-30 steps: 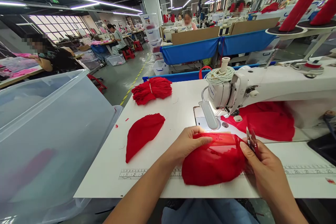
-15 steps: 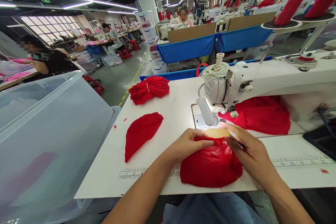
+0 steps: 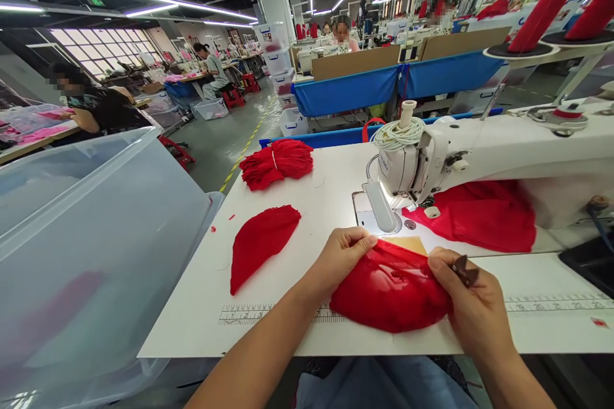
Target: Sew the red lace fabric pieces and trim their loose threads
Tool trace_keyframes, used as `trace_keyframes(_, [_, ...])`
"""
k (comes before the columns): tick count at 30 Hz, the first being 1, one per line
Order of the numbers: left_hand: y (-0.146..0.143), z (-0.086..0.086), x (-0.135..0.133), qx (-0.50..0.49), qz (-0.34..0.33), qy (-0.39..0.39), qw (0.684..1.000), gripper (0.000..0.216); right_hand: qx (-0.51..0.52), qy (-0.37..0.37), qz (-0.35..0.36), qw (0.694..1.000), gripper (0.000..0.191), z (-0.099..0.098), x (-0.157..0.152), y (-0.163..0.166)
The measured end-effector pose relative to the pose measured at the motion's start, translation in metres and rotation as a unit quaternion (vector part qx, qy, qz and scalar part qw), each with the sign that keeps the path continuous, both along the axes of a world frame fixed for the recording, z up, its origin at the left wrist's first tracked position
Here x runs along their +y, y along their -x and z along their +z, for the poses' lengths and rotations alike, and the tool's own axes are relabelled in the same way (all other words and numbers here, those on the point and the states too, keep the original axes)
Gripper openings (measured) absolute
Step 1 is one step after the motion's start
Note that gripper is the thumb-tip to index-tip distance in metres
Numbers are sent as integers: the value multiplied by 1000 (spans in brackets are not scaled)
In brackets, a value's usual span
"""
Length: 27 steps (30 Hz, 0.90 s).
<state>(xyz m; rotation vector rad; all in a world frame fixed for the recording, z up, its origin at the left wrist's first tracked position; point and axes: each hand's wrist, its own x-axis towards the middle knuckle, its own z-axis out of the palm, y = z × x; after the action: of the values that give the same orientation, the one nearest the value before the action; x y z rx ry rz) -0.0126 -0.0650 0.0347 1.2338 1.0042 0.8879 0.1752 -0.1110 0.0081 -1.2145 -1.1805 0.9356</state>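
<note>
Now left hand (image 3: 343, 254) and right hand (image 3: 472, 307) each pinch the top edge of the red fabric piece (image 3: 391, 294), near on the table (image 3: 297, 198), before the sewing machine (image 3: 503, 147); snips (image 3: 464, 268) tucked in right. Probably keep edge taut, flat.

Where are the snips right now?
Head view, lower right: the snips sit in the right hand, at the edge of the red fabric that the left hand also holds, before the sewing machine.

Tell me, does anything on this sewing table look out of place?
Only tiny red fabric scraps lie loose on the white sewing table, left of the flat red fabric piece. Nothing else stands out.
</note>
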Motion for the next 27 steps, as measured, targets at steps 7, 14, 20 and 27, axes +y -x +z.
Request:
trace_keyframes(7, [8, 4, 3, 32, -60, 30, 997, 39, -3, 33, 26, 999, 40, -2, 5, 6])
trace_keyframes(14, [6, 6, 0, 42, -50, 19, 998, 29, -28, 37, 27, 999, 45, 1, 3, 17])
trace_keyframes(20, [4, 1, -1, -75, -42, 124, 989, 37, -148, 36, -32, 988, 35, -5, 9, 14])
trace_keyframes(27, [1, 0, 1, -125, -16, 196, 972, 46, -387, -152, -121, 901, 36, -8, -7, 5])
